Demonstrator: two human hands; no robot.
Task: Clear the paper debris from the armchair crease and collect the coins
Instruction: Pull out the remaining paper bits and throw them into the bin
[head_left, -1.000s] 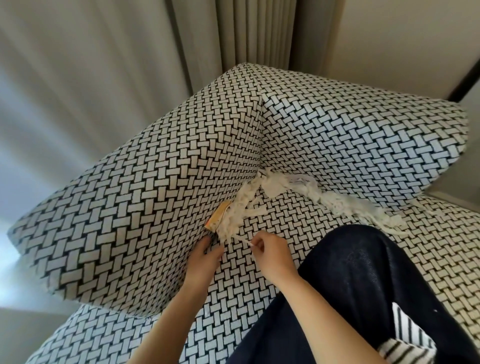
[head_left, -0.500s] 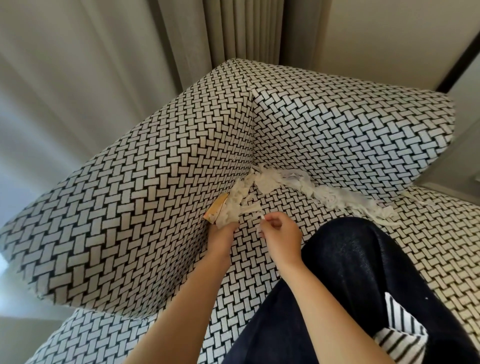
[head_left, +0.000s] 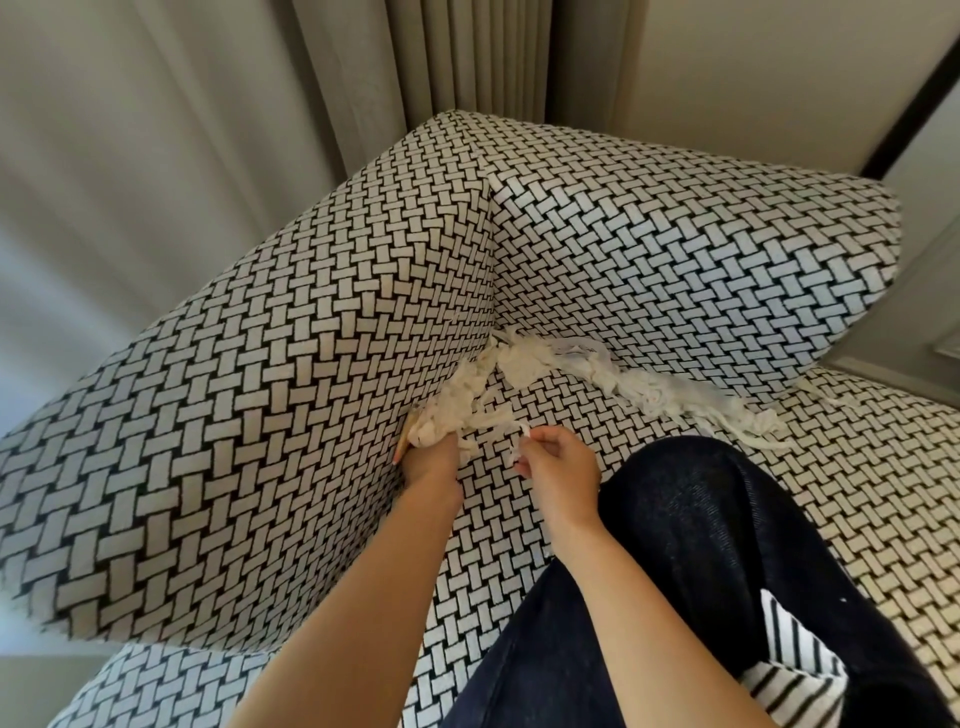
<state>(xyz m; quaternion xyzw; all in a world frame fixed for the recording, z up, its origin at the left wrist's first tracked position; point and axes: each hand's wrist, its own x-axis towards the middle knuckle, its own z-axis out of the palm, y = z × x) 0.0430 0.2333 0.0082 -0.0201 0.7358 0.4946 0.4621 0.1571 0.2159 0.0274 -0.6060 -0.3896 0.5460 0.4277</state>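
Observation:
White shredded paper debris (head_left: 613, 379) lies along the crease of the black-and-white woven armchair (head_left: 291, 395), from the arm side round to the backrest. My left hand (head_left: 431, 460) is closed on a bunch of the paper at the arm-side crease, and an orange paper edge (head_left: 404, 441) pokes out beside it. My right hand (head_left: 558, 465) pinches a few white paper strips just above the seat. No coins are visible.
My knee in dark trousers (head_left: 701, 519) rests on the seat cushion, with a striped cloth (head_left: 795, 675) at the lower right. Grey curtains (head_left: 363, 78) hang behind the chair. A wall and dark door frame (head_left: 914, 93) stand at the right.
My left hand has moved up the crease and closed around the paper bunch, covering most of the orange piece. My right hand has moved up and picked up paper strips.

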